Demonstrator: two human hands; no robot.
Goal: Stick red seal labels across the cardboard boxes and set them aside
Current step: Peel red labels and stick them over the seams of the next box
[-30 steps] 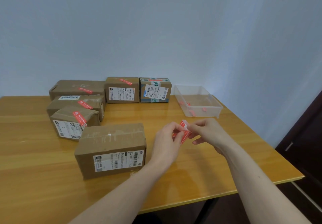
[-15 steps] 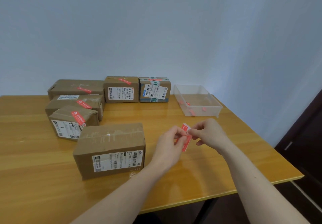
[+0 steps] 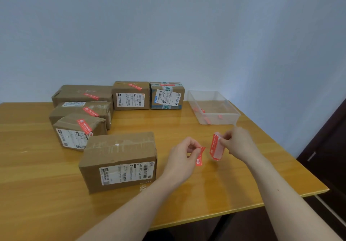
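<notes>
A brown cardboard box [image 3: 119,158] with a white shipping label on its front stands near the table's front, with no red seal on its top. To its right, my left hand [image 3: 182,158] pinches a peeled red seal label [image 3: 200,157] that hangs down. My right hand [image 3: 238,143] pinches the backing strip [image 3: 216,148], pale with red on it. The two pieces are apart above the table. Several boxes with red seals stand behind: a crumpled one [image 3: 78,128], a flat one [image 3: 82,110], a long one [image 3: 82,94], a square one [image 3: 131,95] and a taped one [image 3: 166,95].
A clear plastic bin [image 3: 213,107] holding a few red scraps sits at the back right of the wooden table [image 3: 187,194]. The table's right edge borders a dark door [image 3: 329,147]. A pale wall rises behind the boxes.
My hands have drawn apart: the red label has come off its backing, the left hand holding the label and the right hand moving right with the backing.
</notes>
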